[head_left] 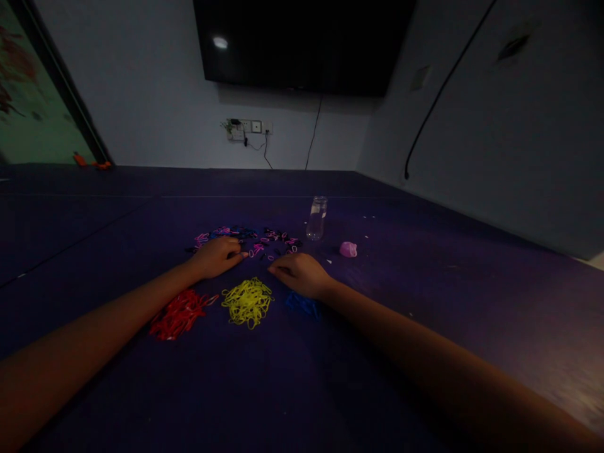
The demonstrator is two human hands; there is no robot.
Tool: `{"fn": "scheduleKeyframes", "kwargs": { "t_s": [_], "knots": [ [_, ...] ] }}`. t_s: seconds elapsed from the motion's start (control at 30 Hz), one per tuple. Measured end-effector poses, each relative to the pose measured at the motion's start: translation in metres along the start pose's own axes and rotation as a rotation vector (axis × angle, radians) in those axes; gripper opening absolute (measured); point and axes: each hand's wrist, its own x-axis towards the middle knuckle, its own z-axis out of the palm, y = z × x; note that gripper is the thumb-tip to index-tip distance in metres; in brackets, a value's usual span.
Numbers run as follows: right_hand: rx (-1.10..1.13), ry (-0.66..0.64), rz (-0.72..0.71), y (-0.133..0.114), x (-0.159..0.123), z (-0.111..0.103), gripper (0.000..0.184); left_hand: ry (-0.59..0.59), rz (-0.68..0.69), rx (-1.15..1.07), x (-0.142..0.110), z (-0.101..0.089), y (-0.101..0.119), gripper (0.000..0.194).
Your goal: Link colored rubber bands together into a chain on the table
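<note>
My left hand (218,257) rests at the near edge of a loose spread of mixed rubber bands (257,248), pink, blue and black. Its fingers are curled, with the thumb tip close to a pink band. Across from it, my right hand (304,274) has its fingertips pinched together at the right near side of the spread. Whatever either hand holds is too small to make out. Between my forearms lies a pile of yellow rubber bands (248,302). A red pile (179,314) sits beside my left forearm, and a blue pile (302,305) lies partly under my right hand.
A clear bottle (316,219) stands upright behind my right hand, with a crumpled pink object (348,249) to its right. Small white scraps dot the purple tabletop (264,390). A wall with sockets (255,126), cables and a dark screen (302,44) rises beyond.
</note>
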Motion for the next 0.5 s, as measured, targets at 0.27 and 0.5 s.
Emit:
{"fn": "scheduleKeyframes", "kwargs": {
  "t_s": [0.27,0.5],
  "knots": [
    [-0.001,-0.001,-0.005,-0.0005,0.0003,-0.0005,0.029,-0.002,0.031,0.004,0.0008,-0.0001,-0.0019,0.038],
    [-0.008,0.004,0.009,-0.0004,0.0001,0.0005,0.027,-0.014,0.021,-0.006,0.0018,-0.0009,-0.0024,0.038]
  ]
}}
